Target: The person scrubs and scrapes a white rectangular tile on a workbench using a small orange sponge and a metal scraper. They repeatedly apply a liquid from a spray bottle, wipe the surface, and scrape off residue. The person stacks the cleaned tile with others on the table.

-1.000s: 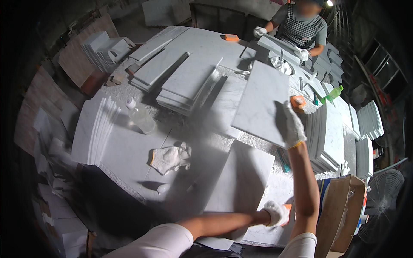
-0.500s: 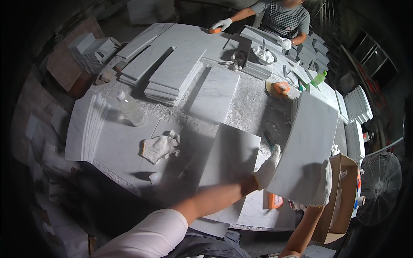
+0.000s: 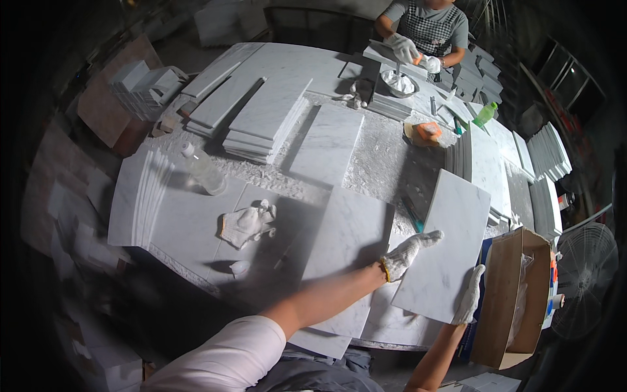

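A rectangular white marble tile (image 3: pixel 450 242) with grey veins is between my gloved hands at the right of the table. My left hand (image 3: pixel 411 255) holds its left edge, with the fingers stretched along the face. My right hand (image 3: pixel 470 297) grips the lower right edge, its thumb side against the tile. Just left of it, another marble tile (image 3: pixel 349 228) lies flat near my left forearm. A green-and-dark slim tool (image 3: pixel 413 215) rests beyond my left hand. Farther left lie a spare white knitted glove (image 3: pixel 247 225) and a clear plastic bottle (image 3: pixel 204 171).
Stacked tiles (image 3: pixel 264 124) cover the table's far left. An open cardboard box (image 3: pixel 516 294) and a fan (image 3: pixel 581 281) stand at right. An orange block (image 3: pixel 428 130), a bowl of white paste (image 3: pixel 400 83) and a green bottle (image 3: pixel 485 114) are farther back. A co-worker (image 3: pixel 431 32) stands opposite.
The tile in my hands has come down from a raised, steep tilt and lies lower and flatter. The co-worker's hand has moved an orange block from the table to the tile before them.
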`<state>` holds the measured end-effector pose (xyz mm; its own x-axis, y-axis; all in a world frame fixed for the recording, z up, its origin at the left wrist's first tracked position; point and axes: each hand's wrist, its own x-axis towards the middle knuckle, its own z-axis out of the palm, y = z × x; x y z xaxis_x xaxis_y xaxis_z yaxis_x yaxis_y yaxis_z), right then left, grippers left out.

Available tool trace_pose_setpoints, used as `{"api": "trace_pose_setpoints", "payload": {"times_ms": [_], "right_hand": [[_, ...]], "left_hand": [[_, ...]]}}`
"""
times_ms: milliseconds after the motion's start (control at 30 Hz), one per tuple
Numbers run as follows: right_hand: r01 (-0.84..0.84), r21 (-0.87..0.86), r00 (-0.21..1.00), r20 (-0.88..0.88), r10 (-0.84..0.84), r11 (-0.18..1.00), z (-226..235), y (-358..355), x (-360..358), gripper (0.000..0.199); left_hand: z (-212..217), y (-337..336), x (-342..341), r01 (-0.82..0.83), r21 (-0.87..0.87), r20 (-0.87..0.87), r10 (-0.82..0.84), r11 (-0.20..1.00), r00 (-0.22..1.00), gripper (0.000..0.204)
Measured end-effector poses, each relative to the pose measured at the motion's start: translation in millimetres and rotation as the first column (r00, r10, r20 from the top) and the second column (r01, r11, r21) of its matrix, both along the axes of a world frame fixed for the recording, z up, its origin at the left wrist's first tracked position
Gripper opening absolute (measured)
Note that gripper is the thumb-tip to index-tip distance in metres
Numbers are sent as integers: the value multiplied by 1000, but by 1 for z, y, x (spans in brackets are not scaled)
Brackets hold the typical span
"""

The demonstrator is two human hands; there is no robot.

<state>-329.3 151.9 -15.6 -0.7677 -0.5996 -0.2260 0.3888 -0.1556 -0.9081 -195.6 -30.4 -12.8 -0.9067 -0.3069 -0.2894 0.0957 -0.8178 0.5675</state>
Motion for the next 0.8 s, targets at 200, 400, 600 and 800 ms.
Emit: {"api": "trace_pose_setpoints", "payload": {"times_ms": [200, 400, 600, 800], "right_hand": [[-96, -241, 956, 248, 157, 966, -62, -33, 5, 59], [-140, 243, 978, -117, 172, 960, -105, -62, 24, 54], [-4, 605, 768, -508, 390, 796, -112, -48, 31, 49], [130, 705, 577, -625, 525, 697, -111, -32, 32, 45]], "left_hand": [[-19, -5, -8, -154, 8, 11, 154, 988, 988, 64], [-21, -7, -6, -179, 88, -22, 181, 980, 983, 60], [-9, -2, -4, -239, -136, 68, 249, 962, 966, 58], [-4, -2, -2, -241, -48, 174, 246, 969, 954, 36]]}}
